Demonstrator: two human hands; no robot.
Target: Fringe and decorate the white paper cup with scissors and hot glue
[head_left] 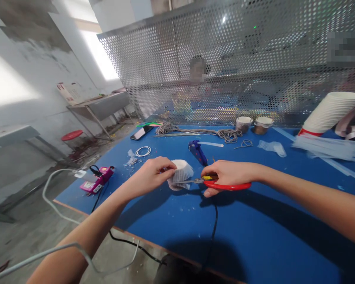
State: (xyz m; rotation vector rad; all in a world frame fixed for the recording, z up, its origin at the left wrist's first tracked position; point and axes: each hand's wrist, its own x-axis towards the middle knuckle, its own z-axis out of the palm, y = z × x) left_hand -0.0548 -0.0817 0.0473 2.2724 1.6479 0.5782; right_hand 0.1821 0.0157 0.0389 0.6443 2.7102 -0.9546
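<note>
My left hand [158,172] pinches the rim of a white paper cup [182,170] whose side looks pleated or cut into strips. In my right hand [221,175] is a pair of red-handled scissors [230,186], fingers wrapped round the handles. The scissor blades point left and lie against the lower part of the cup; whether they are cutting cannot be made out. Just behind my right hand a blue glue gun [197,153] rests on the blue table [171,232], its black cable running toward the front edge.
A stack of white paper cups [328,112] leans at the right beside clear plastic strips [331,148]. Toward the back lie grey cord [229,135], two small cups and a phone [141,133]. A pink power strip [97,180] sits left. A perforated metal screen [154,67] stands behind.
</note>
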